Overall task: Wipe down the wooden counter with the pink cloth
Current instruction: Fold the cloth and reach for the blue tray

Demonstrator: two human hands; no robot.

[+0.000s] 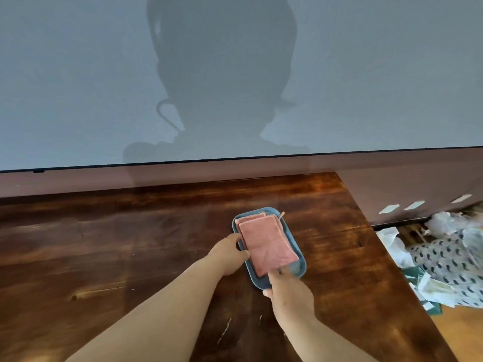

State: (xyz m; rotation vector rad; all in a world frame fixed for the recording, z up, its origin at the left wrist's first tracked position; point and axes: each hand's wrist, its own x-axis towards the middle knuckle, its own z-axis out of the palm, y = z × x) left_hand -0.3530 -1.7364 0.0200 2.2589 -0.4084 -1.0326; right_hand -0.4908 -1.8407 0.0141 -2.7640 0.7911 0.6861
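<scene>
L hand [230, 254]: grips blue tray [298, 267] rim
R hand [288, 291]: pinching folded pink cloth [266, 244]
Tray: on wooden counter [117, 244]

1. No text, label, brand, number or sign can be read anywhere in the head view.
2. The three small pale tags [414, 205] on the dark cabinet front at the right are too small and blurred to show any writing.
3. The crumpled white papers and patterned fabric [441, 259] on the floor at the right carry a dark teardrop print only, no legible lettering.
</scene>
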